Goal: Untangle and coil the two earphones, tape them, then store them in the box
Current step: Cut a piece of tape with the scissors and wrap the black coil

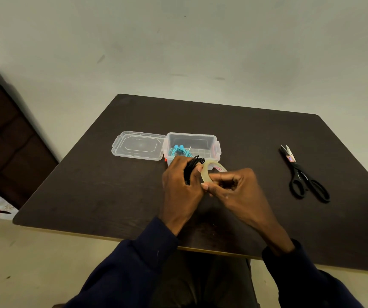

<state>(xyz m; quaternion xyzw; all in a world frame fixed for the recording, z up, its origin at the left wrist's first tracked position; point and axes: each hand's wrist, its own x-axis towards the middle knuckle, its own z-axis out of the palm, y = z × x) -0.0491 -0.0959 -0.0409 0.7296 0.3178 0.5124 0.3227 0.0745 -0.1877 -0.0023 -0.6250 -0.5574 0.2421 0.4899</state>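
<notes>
so the left hand [180, 185] is curled round the black earphone [192, 166], thin rubbery cord bunched into a tight coil, I'd guess squeezed like that so the loops don't spring apart while it gets taped. right hand [236, 187] pinches the tape [207, 172] right up against the coil, a clear glossy ring with red print on the core, looks like it's hunting for the free end. both sit just above the surface [112, 185], a dark matte top, right in front of the box [214, 141]. box is clear plastic with red clips, open, and the blue earphone [178, 151] lies coiled inside at its left end, so that one looks done. lid [137, 145] lies flat right beside the box on the left, out of the way. black-handled scissors [303, 174] wait well off to the right, probably for cutting the tape
</notes>
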